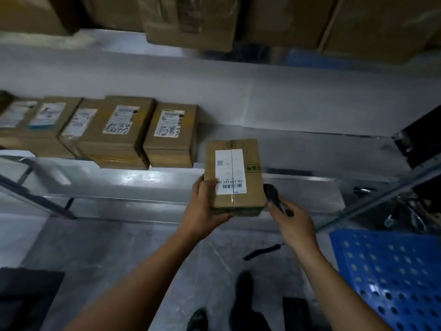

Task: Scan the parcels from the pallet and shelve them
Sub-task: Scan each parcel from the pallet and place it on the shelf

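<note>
My left hand (pixel 202 211) grips a small cardboard parcel (pixel 250 199) from below and from its left side, label up, with a white barcode label (pixel 230 172) facing me. The parcel hovers over the front edge of the grey metal shelf (pixel 310 154). My right hand (pixel 294 223) holds a black handheld scanner (pixel 274 198) just right of the parcel, its head near the parcel's lower right corner. Several labelled parcels (pixel 170 134) stand in a row on the same shelf to the left.
A blue perforated plastic pallet (pixel 391 273) lies at the lower right. Big cardboard boxes (pixel 191 22) fill the shelf above. The shelf's right part behind the held parcel is bare. A black strap (pixel 262 251) lies on the floor, and my dark shoes (pixel 243 297) show below.
</note>
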A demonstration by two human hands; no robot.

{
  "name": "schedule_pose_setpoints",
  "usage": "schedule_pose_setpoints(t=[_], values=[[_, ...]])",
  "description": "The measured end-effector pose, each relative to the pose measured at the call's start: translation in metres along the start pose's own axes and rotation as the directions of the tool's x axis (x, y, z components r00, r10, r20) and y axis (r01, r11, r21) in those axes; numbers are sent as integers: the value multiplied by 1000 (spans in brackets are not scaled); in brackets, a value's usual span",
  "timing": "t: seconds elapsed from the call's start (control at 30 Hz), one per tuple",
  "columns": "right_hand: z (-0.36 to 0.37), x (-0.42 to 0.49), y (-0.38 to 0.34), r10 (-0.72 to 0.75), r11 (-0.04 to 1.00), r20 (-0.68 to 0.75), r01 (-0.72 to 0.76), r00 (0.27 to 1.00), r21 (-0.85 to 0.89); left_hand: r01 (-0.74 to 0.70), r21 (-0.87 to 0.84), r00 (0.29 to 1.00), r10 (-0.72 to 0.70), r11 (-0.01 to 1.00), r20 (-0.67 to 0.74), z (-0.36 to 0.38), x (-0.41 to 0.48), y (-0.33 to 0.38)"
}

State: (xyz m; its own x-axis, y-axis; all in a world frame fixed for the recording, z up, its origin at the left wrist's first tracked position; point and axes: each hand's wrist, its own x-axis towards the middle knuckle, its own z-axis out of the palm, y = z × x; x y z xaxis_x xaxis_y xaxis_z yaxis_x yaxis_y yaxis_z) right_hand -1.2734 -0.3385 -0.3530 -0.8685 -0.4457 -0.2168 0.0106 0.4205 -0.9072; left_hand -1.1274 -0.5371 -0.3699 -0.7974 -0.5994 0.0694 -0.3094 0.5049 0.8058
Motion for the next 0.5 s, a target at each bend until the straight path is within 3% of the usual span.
schedule_pose_setpoints(t=[0.1, 0.27, 0.37, 0.5], values=[[10, 50, -6, -5, 1000, 59, 6, 998, -18, 9, 55, 999, -6, 998, -54, 5, 36, -11], [25, 113, -15, 22, 998, 134, -15, 991, -54, 74, 425, 987, -5, 902, -162, 21, 74, -14], [37, 143, -22, 27, 997, 167, -14, 986, -77, 60, 588, 988, 35, 807, -148, 35, 90, -9], [51, 178, -32, 23, 993, 231, 5, 973, -120, 107, 634, 994, -75, 766, -77, 46, 109, -11]])
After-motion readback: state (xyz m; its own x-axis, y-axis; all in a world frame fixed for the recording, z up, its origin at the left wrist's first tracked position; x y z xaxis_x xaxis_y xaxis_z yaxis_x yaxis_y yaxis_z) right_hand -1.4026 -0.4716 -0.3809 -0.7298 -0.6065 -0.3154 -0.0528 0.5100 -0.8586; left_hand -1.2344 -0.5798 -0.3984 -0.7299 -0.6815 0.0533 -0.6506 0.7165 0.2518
